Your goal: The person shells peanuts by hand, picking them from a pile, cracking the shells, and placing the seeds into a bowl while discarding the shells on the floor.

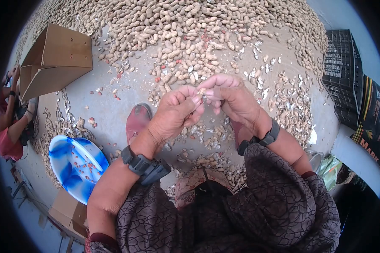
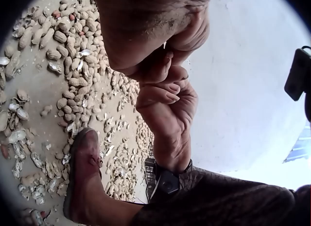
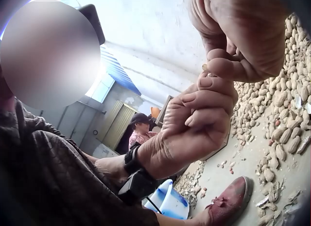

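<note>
Arms point(image 1: 12, 111) of a second person show at the far left, beside an open-topped carton point(image 1: 67, 52) of plain brown cardboard. Below it, a smooth basin point(image 1: 98, 154), swirled blue and white, holds scattered reddish kernels point(image 1: 88, 165); another carton lies under its rim.

The left hand point(image 1: 171, 116) reaches up and inward from a bent arm, a dark strap at its wrist, its thumb and forefinger pinching a small, rough tan pod point(image 1: 202, 91). In the right wrist view its other fingers fold toward the palm. The pod sits where the two hands meet, above the gray floor point(image 1: 122, 101) between two dark red shoes point(image 1: 138, 121); the left one, seen from the right wrist, has a pitted surface and a bow. The right hand point(image 1: 240, 103) angles in from the other side, also strapped at the wrist, its thumb and fingertips closed on the same pod.

Ridged, waisted peanuts point(image 1: 164, 21) heap across the floor beyond the hands. Right of them lie split shells point(image 1: 291, 101), some with pale insides, then a black lattice crate point(image 1: 343, 71) and a glossy black sack point(image 1: 373, 122) with yellow trim.
</note>
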Motion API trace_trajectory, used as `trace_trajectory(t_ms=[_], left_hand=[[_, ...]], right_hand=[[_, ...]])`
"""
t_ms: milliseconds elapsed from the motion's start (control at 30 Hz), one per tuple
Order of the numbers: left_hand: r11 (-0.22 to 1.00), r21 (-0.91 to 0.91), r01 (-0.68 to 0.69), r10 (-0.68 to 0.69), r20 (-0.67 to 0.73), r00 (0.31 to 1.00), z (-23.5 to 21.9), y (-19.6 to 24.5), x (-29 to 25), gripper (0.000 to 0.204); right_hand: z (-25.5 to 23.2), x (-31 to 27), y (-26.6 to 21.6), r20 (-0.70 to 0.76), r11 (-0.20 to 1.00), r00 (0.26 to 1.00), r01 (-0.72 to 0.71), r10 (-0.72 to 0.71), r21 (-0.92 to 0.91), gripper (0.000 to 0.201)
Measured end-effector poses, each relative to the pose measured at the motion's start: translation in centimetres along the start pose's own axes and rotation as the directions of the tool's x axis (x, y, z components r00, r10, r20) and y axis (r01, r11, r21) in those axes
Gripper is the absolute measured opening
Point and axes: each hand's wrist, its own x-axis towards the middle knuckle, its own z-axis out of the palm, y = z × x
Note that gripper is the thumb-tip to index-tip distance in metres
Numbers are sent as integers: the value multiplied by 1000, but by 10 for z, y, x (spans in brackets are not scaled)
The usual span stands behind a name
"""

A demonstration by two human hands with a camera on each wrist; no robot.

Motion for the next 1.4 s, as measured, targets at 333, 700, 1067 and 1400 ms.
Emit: trace_trajectory(t_ms=[333, 700, 1067, 1400], left_hand=[[996, 65, 57, -51, -86, 995, -3, -3, 6, 7], [991, 129, 48, -22, -196, 980, -9, 7, 2, 12], [898, 436, -56, 76, -28, 997, 3, 8, 0, 13], [678, 727, -107, 204, -47, 978, -1, -4, 3, 15]], right_hand=[[5, 2, 12, -46, 998, 999, -9, 5, -69, 13], [-1, 1, 8, -114, 987, 993, -23, 5, -159, 16], [-1, 3, 8, -29, 995, 997, -79, 77, -67, 26], [4, 0, 6, -27, 960, 998, -69, 64, -272, 25]])
